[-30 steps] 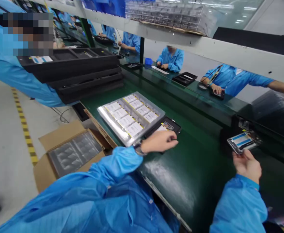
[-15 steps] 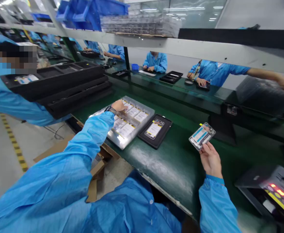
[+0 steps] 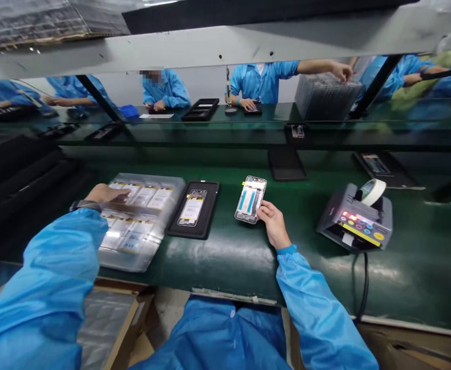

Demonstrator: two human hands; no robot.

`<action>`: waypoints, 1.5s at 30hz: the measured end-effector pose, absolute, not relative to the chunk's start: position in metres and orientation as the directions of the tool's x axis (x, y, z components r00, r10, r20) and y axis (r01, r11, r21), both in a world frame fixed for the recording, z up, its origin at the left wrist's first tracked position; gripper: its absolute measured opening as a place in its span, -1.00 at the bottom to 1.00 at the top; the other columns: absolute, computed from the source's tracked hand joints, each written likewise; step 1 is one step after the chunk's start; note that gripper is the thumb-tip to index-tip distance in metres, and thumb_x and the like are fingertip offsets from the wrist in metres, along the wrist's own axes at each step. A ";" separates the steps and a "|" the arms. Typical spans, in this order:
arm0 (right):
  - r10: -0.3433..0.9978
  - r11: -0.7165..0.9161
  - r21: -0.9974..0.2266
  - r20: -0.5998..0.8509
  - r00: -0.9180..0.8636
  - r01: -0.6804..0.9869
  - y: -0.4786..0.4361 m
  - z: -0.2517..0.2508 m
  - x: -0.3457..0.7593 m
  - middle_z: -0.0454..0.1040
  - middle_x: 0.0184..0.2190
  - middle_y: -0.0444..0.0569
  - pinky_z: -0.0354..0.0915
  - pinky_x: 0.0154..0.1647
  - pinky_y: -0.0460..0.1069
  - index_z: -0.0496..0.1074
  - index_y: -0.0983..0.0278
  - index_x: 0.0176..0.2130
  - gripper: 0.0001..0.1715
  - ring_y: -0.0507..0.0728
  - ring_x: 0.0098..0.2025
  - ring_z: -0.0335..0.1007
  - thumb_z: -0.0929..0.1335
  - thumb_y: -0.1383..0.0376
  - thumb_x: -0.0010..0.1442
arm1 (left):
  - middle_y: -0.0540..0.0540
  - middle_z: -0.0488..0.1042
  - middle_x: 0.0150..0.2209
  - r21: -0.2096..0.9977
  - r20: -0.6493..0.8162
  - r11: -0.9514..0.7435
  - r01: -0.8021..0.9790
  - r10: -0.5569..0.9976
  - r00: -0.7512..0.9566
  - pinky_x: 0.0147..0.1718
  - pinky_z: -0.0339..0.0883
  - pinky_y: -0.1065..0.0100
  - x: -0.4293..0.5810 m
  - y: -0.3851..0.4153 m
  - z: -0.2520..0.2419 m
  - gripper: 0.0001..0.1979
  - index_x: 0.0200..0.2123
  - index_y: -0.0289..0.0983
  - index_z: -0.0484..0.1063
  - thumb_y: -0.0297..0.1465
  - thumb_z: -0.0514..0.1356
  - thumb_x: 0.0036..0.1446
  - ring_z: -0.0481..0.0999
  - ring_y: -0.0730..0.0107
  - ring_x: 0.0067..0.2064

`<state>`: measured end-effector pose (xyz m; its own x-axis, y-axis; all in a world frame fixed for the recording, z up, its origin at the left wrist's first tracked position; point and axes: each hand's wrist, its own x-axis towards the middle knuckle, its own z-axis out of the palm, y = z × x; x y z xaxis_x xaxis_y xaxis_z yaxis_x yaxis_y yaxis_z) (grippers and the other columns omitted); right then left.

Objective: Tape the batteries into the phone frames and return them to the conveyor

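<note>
My right hand [image 3: 274, 224] grips a phone frame [image 3: 250, 199] with two blue strips on it, holding it by its lower right corner just above the green belt [image 3: 248, 257]. My left hand [image 3: 104, 193] reaches over a clear plastic tray [image 3: 141, 221] of white batteries with yellow and black edges, fingers down on a battery at the tray's far left. Whether the fingers grip it is hidden. Between the two hands lies a black tray [image 3: 194, 209] with another phone frame and battery in it.
A grey tape dispenser [image 3: 354, 218] with coloured buttons and a tape roll stands at the right, its cable hanging off the front edge. Black trays are stacked at far left [image 3: 17, 174]. An open cardboard box [image 3: 110, 324] sits below. Other people in blue coats work across the line.
My left hand went from the black tray to the battery tray. My right hand brought the phone frame left and nearer. My view swung right, bringing the tape dispenser into sight.
</note>
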<state>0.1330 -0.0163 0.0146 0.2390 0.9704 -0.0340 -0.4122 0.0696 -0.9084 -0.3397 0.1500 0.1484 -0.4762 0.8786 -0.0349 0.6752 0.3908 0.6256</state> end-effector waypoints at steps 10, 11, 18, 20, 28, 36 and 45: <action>0.979 0.038 -0.912 -0.048 0.199 -0.408 -0.020 0.009 0.121 0.58 -0.36 -0.09 0.37 -0.24 0.04 0.52 0.21 -0.03 -0.43 0.16 -0.33 0.47 0.60 0.07 0.01 | 0.10 0.34 -0.49 0.413 0.139 0.486 0.771 0.803 -0.580 -0.06 0.20 0.44 -0.336 0.170 0.165 -0.85 -0.41 -0.35 0.42 -0.48 0.36 0.11 0.35 0.48 -0.31; 0.979 0.032 -0.913 -0.052 0.195 -0.406 -0.020 0.008 0.120 0.59 -0.36 -0.09 0.38 -0.23 0.04 0.52 0.21 -0.04 -0.43 0.16 -0.33 0.48 0.60 0.07 0.01 | 0.09 0.37 -0.45 0.471 0.185 0.454 0.756 0.787 -0.589 -0.03 0.23 0.41 -0.326 0.167 0.166 -0.88 -0.37 -0.36 0.43 -0.50 0.34 0.11 0.36 0.50 -0.30; 0.982 0.007 -0.913 -0.070 0.174 -0.409 -0.022 0.006 0.116 0.59 -0.35 -0.10 0.39 -0.19 0.05 0.52 0.20 -0.03 -0.41 0.16 -0.31 0.49 0.61 0.05 0.01 | -0.03 0.54 -0.38 0.974 -0.001 0.023 0.226 0.995 -0.096 -0.29 0.34 0.38 -0.158 0.095 0.121 -0.51 -0.28 -0.35 0.48 -0.11 0.47 -0.15 0.48 0.37 -0.34; 0.978 0.011 -0.915 -0.074 0.195 -0.404 -0.022 0.005 0.115 0.58 -0.37 -0.12 0.39 -0.18 0.05 0.52 0.19 -0.04 -0.40 0.15 -0.31 0.48 0.62 0.04 -0.01 | -0.02 0.53 -0.43 0.986 -0.077 0.064 0.157 0.994 0.080 -0.34 0.34 0.35 -0.112 0.077 0.101 -0.47 -0.31 -0.30 0.46 -0.07 0.50 -0.22 0.51 0.30 -0.37; 0.977 -0.001 -0.908 -0.091 0.194 -0.420 -0.021 0.004 0.114 0.58 -0.35 -0.12 0.41 -0.10 0.07 0.52 0.19 -0.02 -0.38 0.17 -0.26 0.51 0.62 0.02 0.01 | -0.02 0.57 -0.46 0.991 -0.133 0.121 0.057 0.935 0.329 -0.33 0.40 0.31 -0.059 0.068 0.061 -0.49 -0.31 -0.27 0.41 -0.10 0.53 -0.19 0.57 0.27 -0.38; 0.980 -0.033 -0.918 -0.107 0.166 -0.395 -0.023 0.005 0.114 0.61 -0.28 -0.10 0.41 -0.02 0.06 0.50 0.20 0.03 -0.38 0.18 -0.18 0.55 0.61 0.04 0.05 | -0.06 0.60 -0.42 0.989 -0.146 0.133 0.063 0.924 0.352 -0.39 0.37 0.36 -0.056 0.062 0.052 -0.53 -0.26 -0.29 0.43 -0.09 0.47 -0.04 0.57 0.30 -0.39; 0.986 -0.038 -0.930 -0.095 0.140 -0.366 -0.026 0.003 0.114 0.63 -0.23 -0.07 0.43 0.00 0.06 0.50 0.21 0.06 -0.40 0.19 -0.14 0.57 0.59 0.06 0.10 | 0.07 0.39 -0.50 0.951 0.088 -0.150 0.271 0.969 0.229 -0.49 0.17 0.43 -0.055 0.056 0.043 -0.69 -0.25 -0.27 0.45 -0.27 0.44 0.03 0.35 0.48 -0.48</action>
<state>0.1135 -0.0259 0.0027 0.1400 0.9856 -0.0952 -0.3661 -0.0378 -0.9298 -0.0548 0.0558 0.0430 0.2292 0.9694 0.0879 0.2712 -0.1503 0.9507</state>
